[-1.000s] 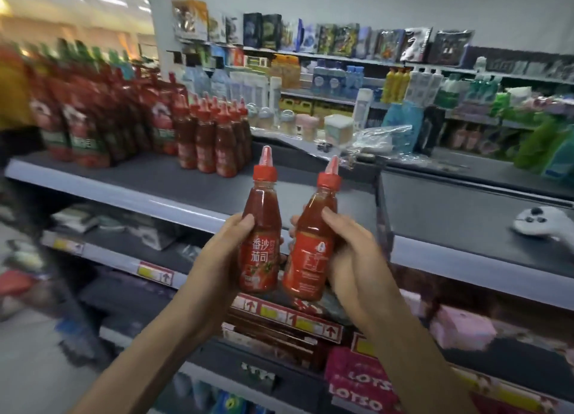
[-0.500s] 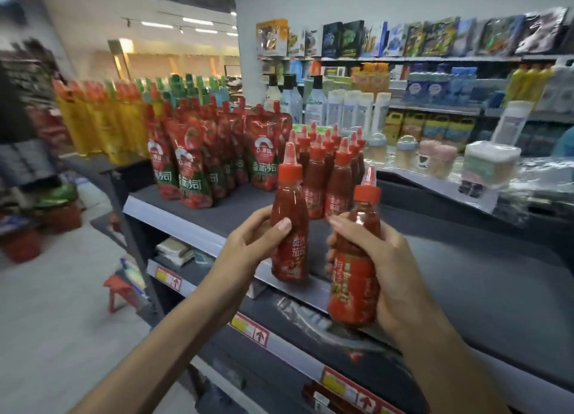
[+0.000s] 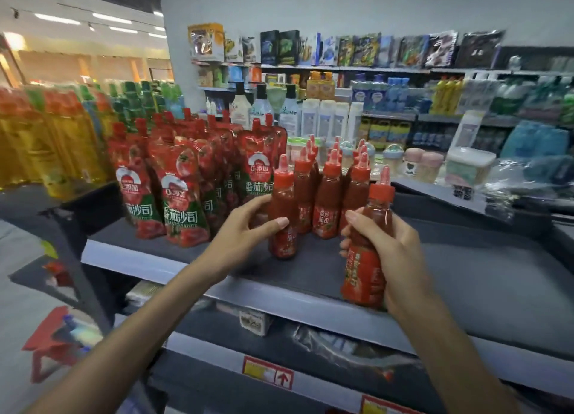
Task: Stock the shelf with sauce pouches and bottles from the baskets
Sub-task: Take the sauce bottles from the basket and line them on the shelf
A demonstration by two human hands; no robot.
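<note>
My left hand [image 3: 245, 227] grips a red sauce bottle [image 3: 282, 215] that stands upright on the dark grey top shelf [image 3: 466, 277], just in front of a group of several like bottles [image 3: 329, 196]. My right hand [image 3: 394, 258] grips a second red sauce bottle [image 3: 369, 246], held tilted a little over the shelf's front edge. Red tomato sauce pouches [image 3: 180, 193] stand in rows to the left of the bottles.
Yellow and green pouches [image 3: 56, 140] fill the shelf section further left. Right of the bottles the shelf surface is bare. A red stool [image 3: 52, 345] stands on the floor at lower left. Lower shelves carry price tags [image 3: 267, 371]. A far aisle holds other goods.
Both hands moved forward to the shelf. The left bottle now stands on the shelf by the bottle group; the right bottle came lower, near the front edge.
</note>
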